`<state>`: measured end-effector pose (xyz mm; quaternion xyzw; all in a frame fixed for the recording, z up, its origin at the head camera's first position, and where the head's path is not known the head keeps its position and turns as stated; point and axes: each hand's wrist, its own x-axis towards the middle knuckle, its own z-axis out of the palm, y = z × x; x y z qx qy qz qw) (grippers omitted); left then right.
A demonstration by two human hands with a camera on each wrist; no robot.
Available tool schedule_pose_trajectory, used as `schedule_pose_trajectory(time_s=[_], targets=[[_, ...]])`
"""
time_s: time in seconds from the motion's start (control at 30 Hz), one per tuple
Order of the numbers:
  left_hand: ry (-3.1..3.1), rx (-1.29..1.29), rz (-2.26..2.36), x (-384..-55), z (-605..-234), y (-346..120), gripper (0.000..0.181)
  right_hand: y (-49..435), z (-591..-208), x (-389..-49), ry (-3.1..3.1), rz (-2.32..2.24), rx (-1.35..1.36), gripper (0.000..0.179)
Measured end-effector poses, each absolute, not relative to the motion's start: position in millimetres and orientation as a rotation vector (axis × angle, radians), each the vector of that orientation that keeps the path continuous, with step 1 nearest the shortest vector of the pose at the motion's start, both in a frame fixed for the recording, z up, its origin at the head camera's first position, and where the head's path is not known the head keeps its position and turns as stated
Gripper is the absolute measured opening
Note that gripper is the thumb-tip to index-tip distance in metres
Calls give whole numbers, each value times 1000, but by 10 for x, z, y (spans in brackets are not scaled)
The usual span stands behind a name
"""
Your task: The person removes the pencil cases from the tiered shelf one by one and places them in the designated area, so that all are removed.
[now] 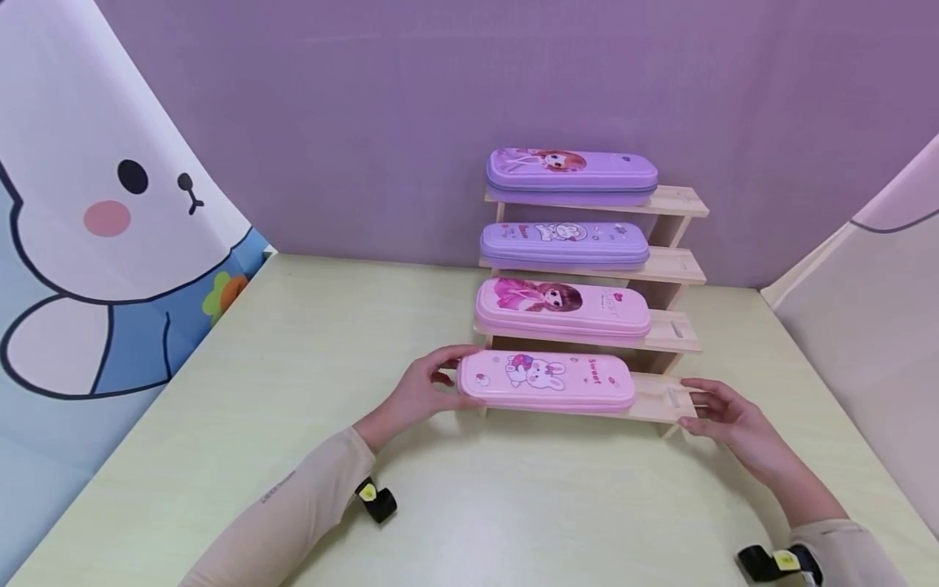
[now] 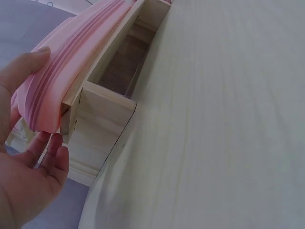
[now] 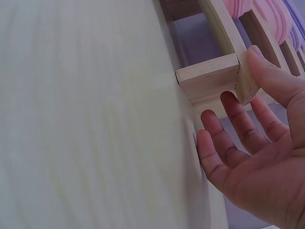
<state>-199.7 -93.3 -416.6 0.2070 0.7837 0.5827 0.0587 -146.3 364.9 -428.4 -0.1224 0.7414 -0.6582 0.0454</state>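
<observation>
On the lowest step of a wooden tiered rack (image 1: 663, 397) lies a pink pencil case (image 1: 550, 381) with a bunny print and the word "Sweet". My left hand (image 1: 433, 383) holds this case by its left end; in the left wrist view the thumb (image 2: 38, 58) presses the zipped side, the fingers (image 2: 39, 148) curl at the end. At the right end of the same step, my right hand (image 1: 726, 416) grips the bare board, thumb (image 3: 262, 67) on its edge and fingers around the end.
Higher steps carry a pink pencil case with a doll print (image 1: 612, 310), a lilac one (image 1: 616, 244) and a purple one (image 1: 616, 173) on top. A purple backdrop (image 1: 367, 122) stands behind the pale table (image 1: 330, 326), with printed cloth panels (image 1: 66, 204) at the sides.
</observation>
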Motion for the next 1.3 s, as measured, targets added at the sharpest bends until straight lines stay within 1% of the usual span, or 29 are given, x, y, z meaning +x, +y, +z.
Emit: schedule_pose_trajectory(time_s=[0.27,0.47,0.63,0.97,1.3], targets=[[2164,511,1908,-1939,-4161,-1044,71,3671,-4273,-1453,2235,-1997,-347,57],[1999,487,2055,-1912,-4146,-1175,74,3676,-4248,-1460,2240,-1974,-318,55],[1983,461,2104,-1881,-4114,-1327,72,3661,-4235,-1477,2235,-1966,-308,54],[1940,501,2189,-1774,-4095,-1676,64,3653,-4250,-1493,2185,-1996,-329,53],[2013,570,2190,-1626,-4049,-2019,62,3680,-4251,-1501,2146,-2027,-372,56]])
